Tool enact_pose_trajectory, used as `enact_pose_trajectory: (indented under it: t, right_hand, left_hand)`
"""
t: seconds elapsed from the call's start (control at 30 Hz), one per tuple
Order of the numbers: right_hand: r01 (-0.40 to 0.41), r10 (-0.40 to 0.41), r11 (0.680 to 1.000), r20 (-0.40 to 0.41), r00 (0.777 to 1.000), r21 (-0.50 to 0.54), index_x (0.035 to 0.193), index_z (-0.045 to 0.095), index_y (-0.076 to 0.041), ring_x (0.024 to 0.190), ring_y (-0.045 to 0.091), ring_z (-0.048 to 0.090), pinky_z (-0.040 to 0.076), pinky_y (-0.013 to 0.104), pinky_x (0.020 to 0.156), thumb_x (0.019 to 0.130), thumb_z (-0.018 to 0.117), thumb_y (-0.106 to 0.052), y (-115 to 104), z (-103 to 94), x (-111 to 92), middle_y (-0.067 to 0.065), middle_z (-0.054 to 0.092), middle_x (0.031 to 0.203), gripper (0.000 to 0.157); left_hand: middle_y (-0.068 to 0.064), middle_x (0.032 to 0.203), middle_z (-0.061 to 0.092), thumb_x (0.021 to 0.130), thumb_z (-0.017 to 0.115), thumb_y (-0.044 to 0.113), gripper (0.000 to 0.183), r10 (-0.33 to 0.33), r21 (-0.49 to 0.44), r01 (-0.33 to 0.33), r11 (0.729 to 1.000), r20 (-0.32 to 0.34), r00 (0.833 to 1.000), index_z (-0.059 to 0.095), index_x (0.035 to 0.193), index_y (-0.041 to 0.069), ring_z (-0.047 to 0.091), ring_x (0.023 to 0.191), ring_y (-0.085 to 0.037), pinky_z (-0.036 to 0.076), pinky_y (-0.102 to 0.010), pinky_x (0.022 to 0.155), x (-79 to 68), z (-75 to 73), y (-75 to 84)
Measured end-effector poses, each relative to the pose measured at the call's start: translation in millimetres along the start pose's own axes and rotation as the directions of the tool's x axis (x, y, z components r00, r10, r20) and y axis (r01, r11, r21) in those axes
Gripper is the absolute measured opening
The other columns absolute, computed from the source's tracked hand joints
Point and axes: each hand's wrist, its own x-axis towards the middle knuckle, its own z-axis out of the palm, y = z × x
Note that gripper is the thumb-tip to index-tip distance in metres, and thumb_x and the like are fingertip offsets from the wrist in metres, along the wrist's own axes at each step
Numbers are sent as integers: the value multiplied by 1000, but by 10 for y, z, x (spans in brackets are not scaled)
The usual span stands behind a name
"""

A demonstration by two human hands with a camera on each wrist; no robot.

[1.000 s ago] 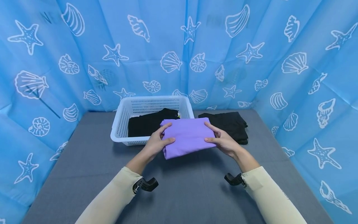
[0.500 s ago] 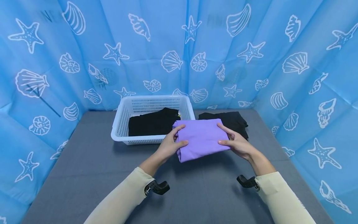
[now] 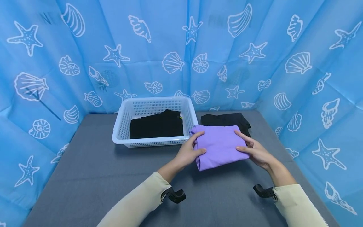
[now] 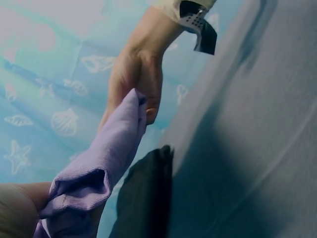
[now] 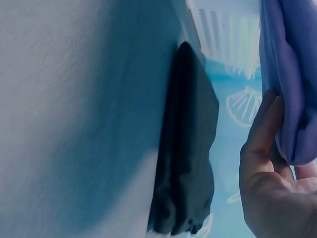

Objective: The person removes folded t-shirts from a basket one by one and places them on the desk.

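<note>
A folded purple cloth (image 3: pixel 219 146) is held up above the table between both hands. My left hand (image 3: pixel 188 152) pinches its left edge, thumb on top and the other fingers partly hidden beneath. At the opposite edge, my right hand (image 3: pixel 256 153) grips it the same way. The left wrist view shows the open end of the fold in the purple cloth (image 4: pixel 104 148). Behind and partly covered by it in the head view, a folded black garment (image 3: pixel 227 119) lies on the table. In the right wrist view the black garment (image 5: pixel 185 148) appears below the raised cloth.
A white perforated plastic basket (image 3: pixel 153 142) stands at the back, left of the hands, with black clothing (image 3: pixel 156 126) inside. Grey fabric covers the table (image 3: pixel 93 176). A blue curtain (image 3: pixel 175 41) with shell and starfish prints encloses the back and sides.
Both hands have carried the purple cloth to the right and slightly nearer, from in front of the basket's right corner to in front of the black garment. Basket and garment have stayed put.
</note>
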Motion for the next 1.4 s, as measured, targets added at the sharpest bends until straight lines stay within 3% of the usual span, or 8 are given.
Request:
enact_pose_trajectory:
  t: [0.3, 0.53, 0.77, 0.9, 0.97, 1.07, 1.3, 1.4]
  right_hand:
    - [37, -37, 999, -4, 999, 31, 159, 11, -20, 112, -7, 49, 53, 21, 83, 103, 49, -8, 137, -226, -233, 25, -14, 161, 69]
    - [33, -33, 999, -5, 999, 9, 159, 11, -21, 118, -13, 37, 48, 16, 90, 102, 51, -9, 246, -348, -288, 21, -19, 161, 71]
    - [17, -17, 1000, -19, 1000, 24, 159, 13, -24, 114, -14, 42, 48, 17, 89, 102, 50, -7, 327, -515, -344, 24, -19, 160, 70]
    - [-4, 4, 1000, -21, 1000, 16, 159, 11, -24, 136, 3, 29, 45, 14, 90, 102, 51, -8, 375, -611, -409, 23, -22, 159, 71]
    - [-21, 21, 1000, -26, 999, 12, 159, 11, -24, 146, 20, 12, 44, 12, 90, 101, 51, -8, 409, -659, -431, 21, -24, 159, 72]
    - [-36, 36, 999, -37, 999, 15, 159, 11, -24, 145, 38, -13, 41, 9, 90, 101, 52, -8, 460, -728, -450, 20, -25, 159, 73]
    - [-71, 71, 997, -70, 995, 7, 158, 12, -29, 144, 45, -18, 41, 8, 87, 101, 53, -10, 522, -875, -499, 20, -26, 158, 73]
    - [-86, 86, 996, -79, 993, 3, 158, 11, -30, 147, 37, -10, 42, 9, 87, 101, 53, -11, 549, -929, -518, 20, -26, 159, 73]
  left_hand:
    - [-13, 152, 43, 91, 70, 13, 64, -9, 52, 8, 999, 16, 1000, 44, 148, 29, 46, 135, -32, 39, -50, 109, 74, 364, 5]
    - [-14, 149, 46, 90, 72, 11, 65, -37, 17, 37, 999, 23, 999, 46, 148, 27, 49, 131, -31, 41, -47, 107, 141, 506, -84]
    - [-15, 145, 50, 87, 75, 9, 66, -19, 23, 18, 1000, 23, 1000, 48, 146, 23, 51, 127, -28, 43, -42, 105, 195, 688, -114]
    - [-14, 144, 52, 86, 75, 7, 66, -12, 20, 12, 1000, 27, 1000, 50, 145, 21, 51, 127, -25, 43, -39, 105, 226, 819, -140]
    - [-14, 143, 52, 85, 76, 7, 66, -14, 32, 13, 999, 31, 999, 50, 145, 21, 51, 127, -24, 43, -39, 105, 247, 876, -160]
    - [-13, 144, 52, 85, 77, 8, 67, -29, 53, 28, 998, 34, 999, 51, 144, 24, 49, 129, -24, 42, -39, 106, 276, 948, -180]
    - [-10, 144, 52, 84, 78, 9, 67, -57, 60, 55, 997, 33, 998, 52, 143, 25, 49, 129, -21, 42, -36, 105, 326, 1079, -182]
    - [-8, 144, 52, 83, 79, 9, 67, -65, 73, 63, 995, 28, 997, 53, 143, 26, 48, 130, -20, 41, -34, 106, 364, 1143, -187]
